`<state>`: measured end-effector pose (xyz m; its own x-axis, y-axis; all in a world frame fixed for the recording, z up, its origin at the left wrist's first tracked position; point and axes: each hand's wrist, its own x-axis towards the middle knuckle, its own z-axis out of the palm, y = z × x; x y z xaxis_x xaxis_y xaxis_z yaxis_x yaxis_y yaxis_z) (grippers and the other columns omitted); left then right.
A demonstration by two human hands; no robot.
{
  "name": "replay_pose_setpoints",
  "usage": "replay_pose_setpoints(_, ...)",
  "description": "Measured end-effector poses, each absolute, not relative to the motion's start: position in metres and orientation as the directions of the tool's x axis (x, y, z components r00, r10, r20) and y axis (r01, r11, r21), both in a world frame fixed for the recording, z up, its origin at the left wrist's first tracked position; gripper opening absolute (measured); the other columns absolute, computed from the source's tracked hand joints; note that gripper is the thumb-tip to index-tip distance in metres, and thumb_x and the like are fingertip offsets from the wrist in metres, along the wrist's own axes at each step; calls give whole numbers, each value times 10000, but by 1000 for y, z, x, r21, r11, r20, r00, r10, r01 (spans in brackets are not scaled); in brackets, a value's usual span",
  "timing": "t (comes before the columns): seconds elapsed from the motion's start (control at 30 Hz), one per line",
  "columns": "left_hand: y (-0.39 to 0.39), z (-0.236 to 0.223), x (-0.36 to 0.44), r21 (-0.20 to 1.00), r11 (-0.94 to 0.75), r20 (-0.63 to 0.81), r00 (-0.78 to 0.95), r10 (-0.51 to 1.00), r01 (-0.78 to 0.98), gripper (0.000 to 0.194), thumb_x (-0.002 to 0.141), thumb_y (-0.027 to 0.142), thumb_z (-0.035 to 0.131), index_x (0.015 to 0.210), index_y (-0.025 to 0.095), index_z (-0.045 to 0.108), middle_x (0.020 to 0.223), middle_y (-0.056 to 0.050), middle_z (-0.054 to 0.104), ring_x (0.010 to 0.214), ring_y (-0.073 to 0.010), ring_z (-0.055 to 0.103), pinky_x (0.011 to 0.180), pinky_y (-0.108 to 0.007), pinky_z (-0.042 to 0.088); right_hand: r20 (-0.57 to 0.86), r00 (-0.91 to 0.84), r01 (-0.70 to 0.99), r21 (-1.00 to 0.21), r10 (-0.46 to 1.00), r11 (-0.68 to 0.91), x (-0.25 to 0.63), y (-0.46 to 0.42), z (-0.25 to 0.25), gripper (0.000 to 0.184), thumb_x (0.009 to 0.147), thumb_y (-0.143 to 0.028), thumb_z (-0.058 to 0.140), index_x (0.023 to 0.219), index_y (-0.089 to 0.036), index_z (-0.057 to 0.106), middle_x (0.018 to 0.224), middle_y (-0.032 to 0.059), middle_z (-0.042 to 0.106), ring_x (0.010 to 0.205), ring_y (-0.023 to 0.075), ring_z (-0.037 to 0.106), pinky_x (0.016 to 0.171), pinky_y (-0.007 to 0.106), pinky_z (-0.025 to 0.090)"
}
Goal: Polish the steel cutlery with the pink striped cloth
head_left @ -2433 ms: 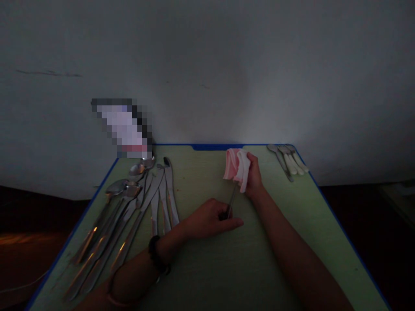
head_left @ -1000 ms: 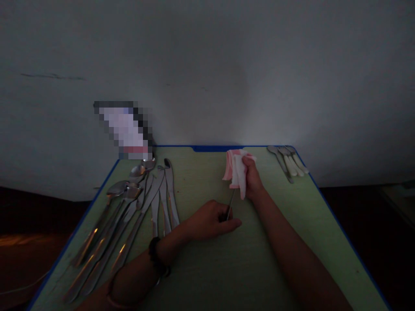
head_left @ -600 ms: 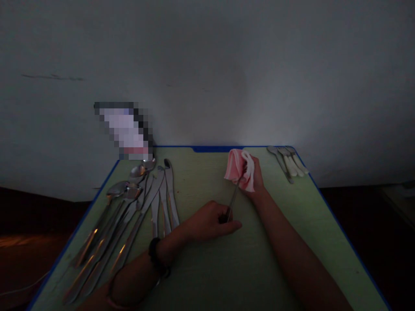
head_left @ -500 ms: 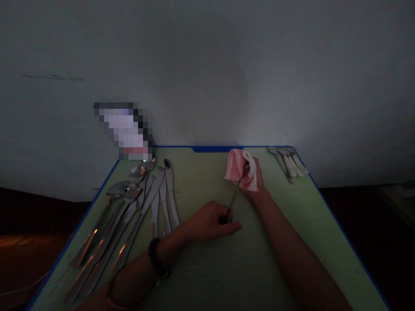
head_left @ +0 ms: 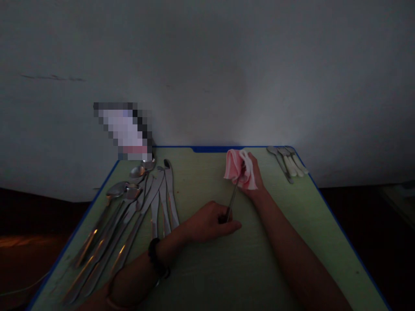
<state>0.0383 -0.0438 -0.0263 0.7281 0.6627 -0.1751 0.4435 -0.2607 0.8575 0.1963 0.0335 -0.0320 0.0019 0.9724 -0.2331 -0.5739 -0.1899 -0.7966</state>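
My left hand is closed around the handle of a thin metal piece of cutlery, held over the middle of the table. The upper end of this piece goes into a folded pink and white cloth, so whether it is a spoon, fork or knife is hidden. My right hand grips the cloth from its right side, wrapped round the covered end. Most of the right fingers are behind the cloth.
Several metal spoons and table knives lie on the left of the green, blue-edged table. A few smaller pieces with pale handles lie at the back right. A blurred-out screen leans against the wall.
The cloth has shifted and folded slightly around the end of the cutlery as my right hand moved a little. My left hand stays nearly still.
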Motion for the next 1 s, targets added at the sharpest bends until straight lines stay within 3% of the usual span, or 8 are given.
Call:
replay_pose_setpoints(0.2,-44,-26,38,850,-304,-151,751,643,431,372,803,449,486,598,139,491,505,64,372,476,-58,354,442,-185,242,-277,-33,-616,-751,960,-237,195,36,-40,280,678,-432,592,800,-182,560,574,-22,587,424,104,492,380,223,412)
replay_pose_setpoints(0.6,-44,-24,39,833,-337,-144,761,633,438,381,814,436,481,576,138,479,496,63,378,475,-56,360,448,-186,239,-210,-17,-563,-806,978,-183,195,33,-48,204,582,-233,672,753,-178,574,573,-56,598,481,95,523,468,196,429)
replay_pose_setpoints(0.83,-43,-24,39,837,-318,-156,752,640,444,383,810,448,484,583,140,471,499,65,371,473,-57,365,445,-182,247,-215,6,-570,-803,977,-173,193,36,-50,201,638,-341,630,759,-194,568,576,-37,592,500,111,533,504,224,459)
replay_pose_setpoints(1.0,-44,-22,39,876,-251,-179,760,625,413,373,844,406,437,585,141,479,494,58,385,467,-63,373,449,-177,272,-225,49,-531,-831,973,-165,191,37,-50,379,671,-516,603,819,-167,592,611,3,611,551,133,558,510,237,451)
